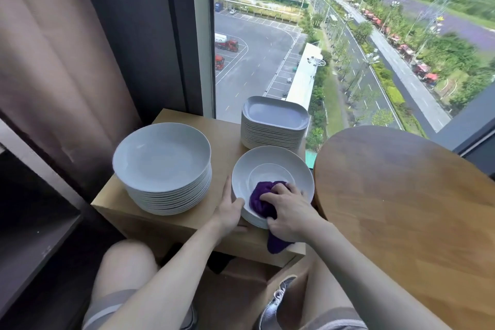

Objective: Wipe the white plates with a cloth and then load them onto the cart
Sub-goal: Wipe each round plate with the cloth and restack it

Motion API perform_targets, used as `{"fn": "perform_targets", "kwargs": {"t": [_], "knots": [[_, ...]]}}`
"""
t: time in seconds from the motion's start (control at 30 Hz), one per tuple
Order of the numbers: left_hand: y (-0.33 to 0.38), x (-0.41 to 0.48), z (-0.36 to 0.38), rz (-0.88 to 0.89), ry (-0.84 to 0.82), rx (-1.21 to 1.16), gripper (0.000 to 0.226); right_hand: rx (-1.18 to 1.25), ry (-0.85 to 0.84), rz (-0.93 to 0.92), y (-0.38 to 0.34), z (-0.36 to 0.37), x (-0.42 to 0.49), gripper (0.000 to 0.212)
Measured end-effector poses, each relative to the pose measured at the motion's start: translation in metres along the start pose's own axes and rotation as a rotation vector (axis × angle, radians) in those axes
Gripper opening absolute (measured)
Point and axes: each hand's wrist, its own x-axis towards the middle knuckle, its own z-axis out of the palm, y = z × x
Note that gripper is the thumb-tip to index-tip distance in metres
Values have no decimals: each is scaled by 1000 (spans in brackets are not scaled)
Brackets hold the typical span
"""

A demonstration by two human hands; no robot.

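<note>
Purple cloth (261,197) is bunched under the right hand (288,211), whose grip is closed around it and pressed into the well of a white plate (270,166). That plate is found just to the right of the tall round stack (163,158), close to the front edge of the tabletop (227,136), and appears to be set on a few more plates of its kind. Its left rim is pinched by the left hand (230,209), thumb on top, so that grip is closed on the plate. Behind and to the right of the tall round stack a squarish stack (273,126) is stood. Further right a round table (401,195) is seen. No cart can be made out with certainty.

Trouble would most likely be caused by the plate's place near the edge. If the left grip were relaxed during a hard stroke toward the person, the plate, and perhaps those under it, could be dragged off the front. The hanging tail of the cloth could be caught when the plate is lifted. A careless lift to the left could also knock the rim against the tall round stack.

The plate is faced upward and roughly level; being round, it has no long axis. The cloth's long axis is run from the well toward the person, with its tail draped over the near rim and past the tabletop's front edge.
</note>
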Motion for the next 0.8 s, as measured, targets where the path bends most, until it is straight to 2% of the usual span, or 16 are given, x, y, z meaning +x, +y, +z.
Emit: {"fn": "perform_targets", "kwargs": {"t": [0.2, 0.43, 0.53, 0.7, 0.8], "knots": [[-1, 2, -6, 17, -53, -60, 70, 88, 39, -126, -7, 1, 18, 56], [-6, 3, -5, 59, -45, -70, 71, 32, 174, -200, -12, 2, 52, 52], [-7, 1, -3, 69, -20, -60, 68, -45, 195, -130, -10, -5, 68, 51], [-9, 1, -4, 47, -30, -67, 76, -251, 244, 37, 9, -23, 77, 43], [-10, 2, -6, 51, -48, -91, 77, -289, 249, 91, 18, -22, 67, 40]]}}
